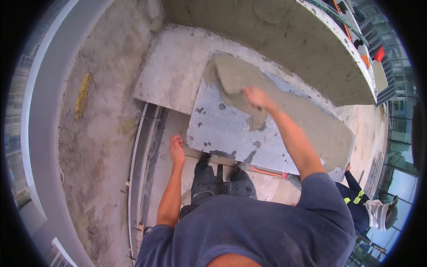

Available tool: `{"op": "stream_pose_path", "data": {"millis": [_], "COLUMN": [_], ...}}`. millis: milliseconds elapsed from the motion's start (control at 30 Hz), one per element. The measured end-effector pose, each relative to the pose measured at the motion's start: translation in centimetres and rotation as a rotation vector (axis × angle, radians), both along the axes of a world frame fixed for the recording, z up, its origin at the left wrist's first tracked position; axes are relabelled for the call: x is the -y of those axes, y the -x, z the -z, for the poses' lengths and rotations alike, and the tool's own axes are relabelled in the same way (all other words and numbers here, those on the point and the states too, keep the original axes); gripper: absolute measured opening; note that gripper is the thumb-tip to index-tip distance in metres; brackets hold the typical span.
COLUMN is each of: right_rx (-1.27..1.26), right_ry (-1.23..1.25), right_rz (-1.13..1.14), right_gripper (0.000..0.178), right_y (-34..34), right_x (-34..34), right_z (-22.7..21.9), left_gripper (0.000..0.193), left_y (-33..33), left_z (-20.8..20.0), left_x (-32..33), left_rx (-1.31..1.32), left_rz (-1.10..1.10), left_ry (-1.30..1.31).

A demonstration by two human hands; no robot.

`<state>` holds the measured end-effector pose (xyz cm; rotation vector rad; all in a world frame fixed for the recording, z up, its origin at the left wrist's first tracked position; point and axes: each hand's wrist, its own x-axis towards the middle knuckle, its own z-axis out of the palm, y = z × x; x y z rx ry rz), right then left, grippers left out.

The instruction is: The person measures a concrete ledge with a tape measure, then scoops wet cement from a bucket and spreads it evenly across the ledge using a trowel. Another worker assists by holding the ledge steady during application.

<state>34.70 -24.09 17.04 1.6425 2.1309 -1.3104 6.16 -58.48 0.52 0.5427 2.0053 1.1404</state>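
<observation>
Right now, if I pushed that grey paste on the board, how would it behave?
The grey paste would probably smear rather than roll, since it lies spread in a layer across the board. It may slide fairly easily, as it looks wet. Lifted, it would likely sag, given its soft, ragged edges.

Light is daylight, bright & quite even, w/ soft shadows only; the metal sheet [227,129] looks pale, w/o strong glare. Glass panes [402,184] at the R side are very bright, approx. washed out. The R hand [259,99] has motion blur; the L hand [177,149] is sharper. Edges bend, esp. the grey ledge [42,111]; corners are black, w/ bluish fringe.
</observation>
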Motion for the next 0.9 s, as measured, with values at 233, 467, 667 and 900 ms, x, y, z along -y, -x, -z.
{"op": "stream_pose_path", "data": {"millis": [233, 467, 667, 900], "right_rx": [0.106, 0.052, 0.052, -0.324], "right_ry": [-0.005, -0.079, -0.058, 0.103], "right_rz": [-0.132, -0.146, -0.225, 0.342], "right_gripper": [0.063, 0.066, 0.061, 0.046], "right_y": [3.0, 1.3, -8.1, -3.8], "right_x": [-0.6, 13.4, 20.7, 23.5], "right_z": [4.2, 7.5, 3.2, 0.8], "left_gripper": [0.044, 0.043, 0.040, 0.042], "left_y": [0.6, -2.4, 0.7, 2.9], "left_z": [2.7, 1.2, 0.1, 1.1], "left_x": [13.2, 13.4, 12.8, 8.1], "left_rx": [0.085, -0.042, -0.036, 0.115], "left_rz": [-0.165, 0.003, 0.141, 0.159], "left_ry": [0.111, 0.131, -0.008, 0.143]}}
